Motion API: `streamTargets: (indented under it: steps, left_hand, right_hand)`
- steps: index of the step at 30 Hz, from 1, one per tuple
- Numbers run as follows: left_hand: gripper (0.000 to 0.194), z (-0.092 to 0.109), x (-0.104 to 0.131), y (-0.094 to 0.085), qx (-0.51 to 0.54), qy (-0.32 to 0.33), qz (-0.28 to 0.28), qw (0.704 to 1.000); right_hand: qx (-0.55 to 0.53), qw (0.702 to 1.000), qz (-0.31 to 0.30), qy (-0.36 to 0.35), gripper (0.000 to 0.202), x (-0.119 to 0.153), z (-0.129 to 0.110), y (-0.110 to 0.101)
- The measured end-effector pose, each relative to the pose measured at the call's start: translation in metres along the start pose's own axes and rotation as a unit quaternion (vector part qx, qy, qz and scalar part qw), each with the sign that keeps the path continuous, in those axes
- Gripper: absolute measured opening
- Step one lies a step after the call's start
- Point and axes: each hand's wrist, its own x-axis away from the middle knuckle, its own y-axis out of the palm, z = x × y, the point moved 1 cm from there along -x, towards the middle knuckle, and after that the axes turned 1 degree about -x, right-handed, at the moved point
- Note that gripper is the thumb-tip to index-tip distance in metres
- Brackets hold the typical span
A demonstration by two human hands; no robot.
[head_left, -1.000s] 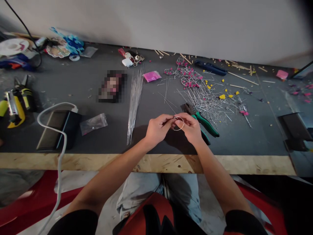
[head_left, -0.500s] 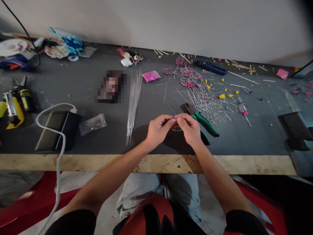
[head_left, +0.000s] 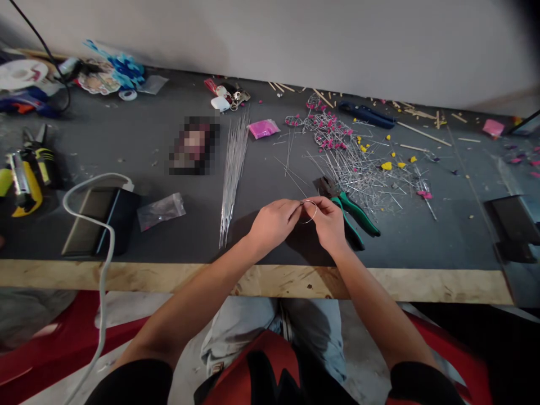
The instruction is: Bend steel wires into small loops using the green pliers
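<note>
Both hands (head_left: 274, 225) are pinching a wire loop (head_left: 315, 212); uneven finger pressure could be bending it, pliers (head_left: 356, 216) lying just beside.

Craft workbench with pliers (head_left: 356, 216), cut wires (head_left: 358, 169)

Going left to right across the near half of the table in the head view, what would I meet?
Yellow-handled cutter, black power bank, clear plastic bag, bundle of straight wires, left hand, right hand, pink-tipped wire piece, black object at the right edge.
</note>
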Motion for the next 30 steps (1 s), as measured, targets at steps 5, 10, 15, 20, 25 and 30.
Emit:
streamTargets:
  steps: [5, 10, 15, 20, 25, 30]
  left_hand:
    - [0.03, 0.004, 0.0, 0.003, -0.071, -0.01, -0.056, 0.996]
    - [0.025, 0.003, 0.0, 0.005, -0.046, -0.041, -0.088, 0.994]
    - [0.026, 0.0, 0.002, 0.002, 0.026, -0.066, -0.093, 0.993]
    - [0.025, 0.001, 0.001, -0.003, 0.1, -0.091, -0.088, 0.987]
    - [0.027, 0.001, -0.001, -0.004, 0.155, -0.108, -0.078, 0.979]
    - [0.027, -0.002, -0.005, -0.006, 0.226, -0.104, -0.108, 0.963]
  right_hand:
    - [0.016, 1.0, 0.009, 0.017, 0.011, -0.003, 0.009, -0.002]
    - [-0.02, 0.999, 0.001, 0.049, 0.011, -0.005, 0.014, -0.002]
    - [-0.045, 0.994, -0.035, 0.094, 0.013, -0.004, 0.009, -0.004]
    - [-0.054, 0.986, -0.085, 0.134, 0.017, -0.008, 0.005, -0.009]
    - [-0.06, 0.982, -0.116, 0.138, 0.018, -0.013, 0.005, -0.011]
    - [-0.054, 0.979, -0.144, 0.134, 0.018, -0.012, -0.002, -0.014]
